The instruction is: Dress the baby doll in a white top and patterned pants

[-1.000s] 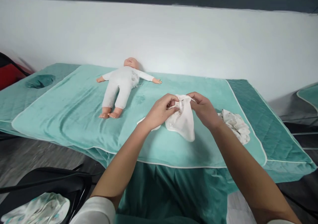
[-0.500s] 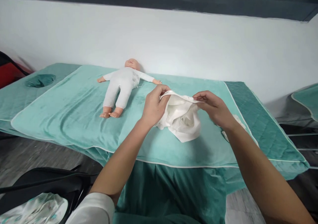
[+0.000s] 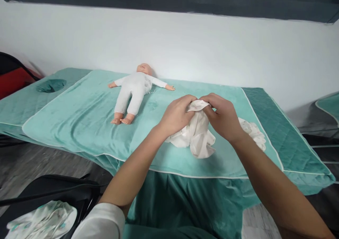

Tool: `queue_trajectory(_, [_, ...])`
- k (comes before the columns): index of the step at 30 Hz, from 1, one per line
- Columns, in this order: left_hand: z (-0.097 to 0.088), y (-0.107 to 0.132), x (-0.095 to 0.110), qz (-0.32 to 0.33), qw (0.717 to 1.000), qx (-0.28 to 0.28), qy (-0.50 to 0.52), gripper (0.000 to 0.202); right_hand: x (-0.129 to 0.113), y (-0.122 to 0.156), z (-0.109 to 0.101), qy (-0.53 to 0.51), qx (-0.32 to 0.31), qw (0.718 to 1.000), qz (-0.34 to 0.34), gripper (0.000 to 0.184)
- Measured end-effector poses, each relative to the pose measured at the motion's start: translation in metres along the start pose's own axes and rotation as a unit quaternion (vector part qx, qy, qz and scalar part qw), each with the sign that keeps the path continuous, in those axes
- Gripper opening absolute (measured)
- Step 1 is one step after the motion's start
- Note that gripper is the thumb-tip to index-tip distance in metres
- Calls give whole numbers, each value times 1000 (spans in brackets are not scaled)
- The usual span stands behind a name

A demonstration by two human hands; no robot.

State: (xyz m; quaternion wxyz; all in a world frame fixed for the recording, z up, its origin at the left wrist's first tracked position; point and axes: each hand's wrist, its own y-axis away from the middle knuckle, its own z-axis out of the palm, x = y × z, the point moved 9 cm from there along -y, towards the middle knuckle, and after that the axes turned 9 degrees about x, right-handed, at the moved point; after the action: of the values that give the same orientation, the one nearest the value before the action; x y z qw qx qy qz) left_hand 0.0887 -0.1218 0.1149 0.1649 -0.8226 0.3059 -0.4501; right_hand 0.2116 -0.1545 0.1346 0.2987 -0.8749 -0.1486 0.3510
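My left hand [image 3: 177,115] and my right hand [image 3: 224,118] are both closed on the top of a small white garment [image 3: 197,136], bunching it together above the teal towel [image 3: 87,115]. The rest of the garment hangs down and rests crumpled on the towel. A baby doll [image 3: 134,90] in a white suit lies on its back at the far side of the towel, arms spread, well left of my hands. A second, patterned white cloth [image 3: 253,133] lies just behind my right wrist.
The towel covers a teal padded table [image 3: 291,133] set against a white wall. A black chair [image 3: 53,193] at lower left holds a patterned cloth [image 3: 42,221]. A red and black object [image 3: 13,78] stands at far left. Another teal table corner [image 3: 328,104] shows at right.
My hands had stretched the garment's opening apart half a second ago. Now they have come together and gathered the fabric into a bunch.
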Motion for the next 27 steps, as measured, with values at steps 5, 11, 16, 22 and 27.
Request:
queue_trajectory(5, [-23, -3, -1, -13, 997, 80, 9, 17, 22, 11, -1, 168, 28, 985, 4, 36])
queue_trajectory(11, [-53, -3, -9, -11, 991, 135, -20, 13, 66, 22, -28, 108, 69, 990, 66, 35])
queue_trajectory(16, [-74, 2, -22, -35, 988, 115, -96, 12, 82, 30, -80, 104, 144, 979, 101, 33])
queue_trajectory(22, [-87, 4, -38, -60, 985, 40, -154, 15, 84, 28, -116, 159, 178, 965, 111, 35])
queue_trajectory(27, [-68, -17, -90, -79, 974, -12, -211, 19, 116, 7, -77, 230, 62, 961, 139, 33])
